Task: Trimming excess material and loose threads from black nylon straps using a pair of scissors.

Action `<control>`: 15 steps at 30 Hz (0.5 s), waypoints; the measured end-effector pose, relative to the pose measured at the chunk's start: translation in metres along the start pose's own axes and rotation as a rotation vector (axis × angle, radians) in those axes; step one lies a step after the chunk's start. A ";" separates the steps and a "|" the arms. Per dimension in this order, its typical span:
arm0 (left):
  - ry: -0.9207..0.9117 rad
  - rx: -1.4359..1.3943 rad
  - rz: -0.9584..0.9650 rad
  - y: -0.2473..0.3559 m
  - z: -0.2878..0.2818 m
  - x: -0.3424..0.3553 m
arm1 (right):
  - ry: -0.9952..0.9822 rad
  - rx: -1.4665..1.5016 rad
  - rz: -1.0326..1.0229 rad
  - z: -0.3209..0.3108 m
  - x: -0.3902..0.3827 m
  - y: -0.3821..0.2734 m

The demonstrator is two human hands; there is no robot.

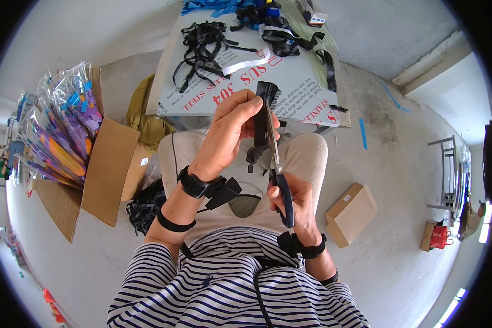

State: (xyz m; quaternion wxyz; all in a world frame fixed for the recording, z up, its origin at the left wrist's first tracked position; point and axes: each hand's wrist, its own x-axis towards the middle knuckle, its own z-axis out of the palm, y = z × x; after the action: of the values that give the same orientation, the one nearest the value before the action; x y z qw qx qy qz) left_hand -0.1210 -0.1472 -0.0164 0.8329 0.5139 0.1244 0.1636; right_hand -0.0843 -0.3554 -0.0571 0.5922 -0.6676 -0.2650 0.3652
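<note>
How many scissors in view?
1: the scissors in the right hand, blades at the black strip held in the left hand. Others could be hidden under the tangled scraps on the table.

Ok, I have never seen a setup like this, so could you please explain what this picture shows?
There is no machine here: these are a person's own bare hands. The single picture comes from a wide fisheye camera worn on the head, looking down, so straight edges bend near the rim; the striped shirt is the wearer's. The left hand pinches a black strip. The right hand holds scissors, their blades close alongside that strip; whether they are cutting is hard to tell. On the table ahead lie a tangle of black strips, a white strip and, at the far side, blue strips. To the left stands a cardboard box full of clear-wrapped, colourful packages.
</note>
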 end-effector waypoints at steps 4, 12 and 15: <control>-0.010 -0.051 0.001 -0.003 -0.001 -0.002 | -0.052 0.006 0.030 0.003 0.001 0.004; -0.010 0.004 0.004 -0.009 -0.001 -0.006 | -0.064 0.017 -0.024 0.006 0.005 0.003; -0.035 0.036 0.010 -0.012 0.000 -0.007 | -0.043 0.051 -0.017 0.008 0.006 0.000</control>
State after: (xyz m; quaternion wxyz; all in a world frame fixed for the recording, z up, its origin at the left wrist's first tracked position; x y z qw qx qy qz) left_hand -0.1257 -0.1551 -0.0265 0.8246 0.5323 0.1104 0.1565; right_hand -0.0877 -0.3461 -0.0588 0.6062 -0.6421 -0.2738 0.3811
